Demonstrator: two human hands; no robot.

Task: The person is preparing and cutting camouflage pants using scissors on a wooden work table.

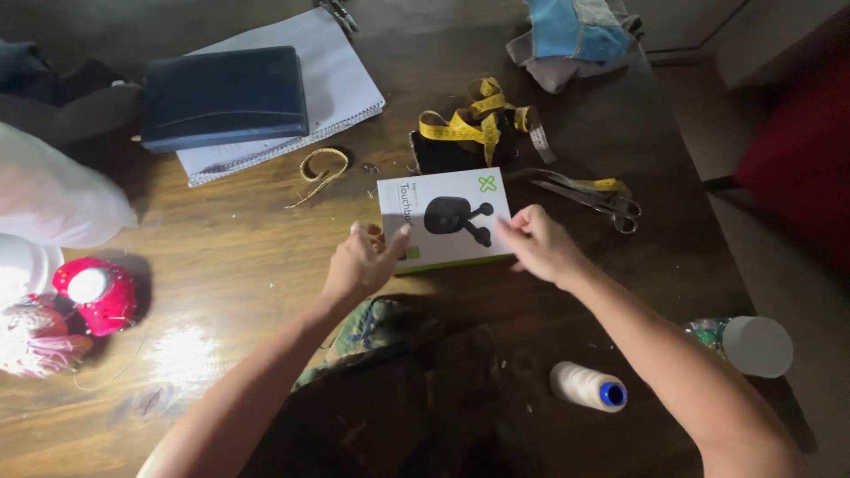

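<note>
A white box [447, 219] picturing black earbuds is lying flat on the wooden surface [239, 257], its long axis running side to side between both hands. The left hand [361, 262] is pinching its left edge, fingers narrowly closed. The right hand [542, 245] is gripping its right edge. Just beyond the box, a yellow tape measure [478, 119] and scissors [584, 195] are lying.
</note>
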